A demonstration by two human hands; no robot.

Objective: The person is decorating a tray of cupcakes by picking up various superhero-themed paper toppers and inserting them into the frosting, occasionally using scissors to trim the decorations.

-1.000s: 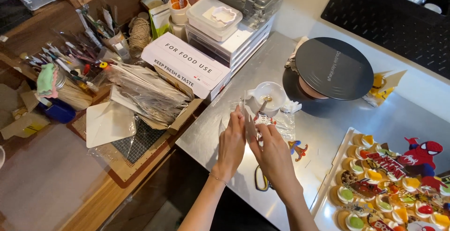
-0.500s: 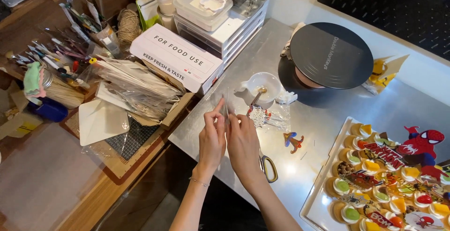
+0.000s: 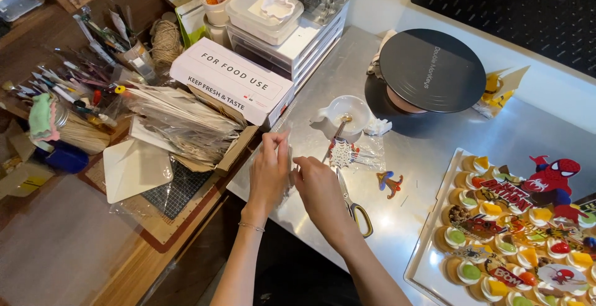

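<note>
Steel counter (image 3: 434, 175) carries scissors (image 3: 352, 203); my left hand (image 3: 270, 172) and right hand (image 3: 320, 188) pinch something clear, I can't tell what.

Scissors (image 3: 352, 202) lie right of my hands; tray (image 3: 428, 262) far right, turntable (image 3: 433, 70) behind, box (image 3: 233, 82) left.

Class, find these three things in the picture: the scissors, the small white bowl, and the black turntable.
scissors (image 3: 356, 205): head view, on the blades just above the yellow handle loop.
small white bowl (image 3: 349, 108): head view, on its inner wall.
black turntable (image 3: 432, 70): head view, on the middle of its round top.
</note>
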